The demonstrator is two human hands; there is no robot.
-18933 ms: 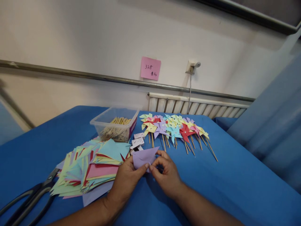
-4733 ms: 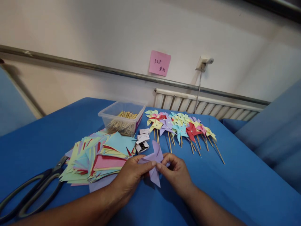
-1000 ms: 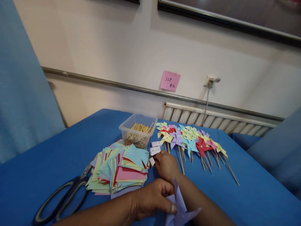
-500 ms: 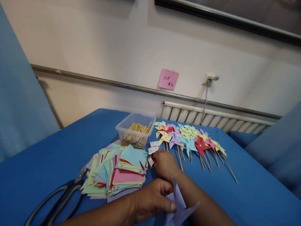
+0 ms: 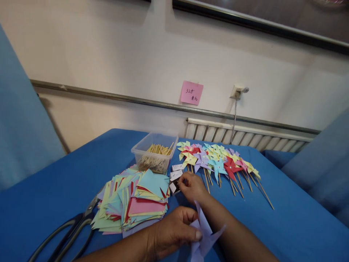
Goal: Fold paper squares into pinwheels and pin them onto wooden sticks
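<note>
Over the blue-covered table (image 5: 294, 233), at the frame's lower centre, the left hand (image 5: 177, 225) pinches a purple paper pinwheel (image 5: 205, 238). Above, the small open box (image 5: 172, 187) lies just left of the nearer right hand (image 5: 193, 185); whether it holds anything, I cannot tell.

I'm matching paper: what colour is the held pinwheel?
The held pinwheel is light purple, clearest in head view.

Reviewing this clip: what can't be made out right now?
All in the head view:
Right hand: whether it pinches anything at the open box is too small to tell.
Purple pinwheel: the bottom edge cuts off its lower end; the left hand covers part.
Scissors: blade tips hidden by the paper stack; handles partly cut off at the bottom.
Dark frame: cut off at the top.
</note>
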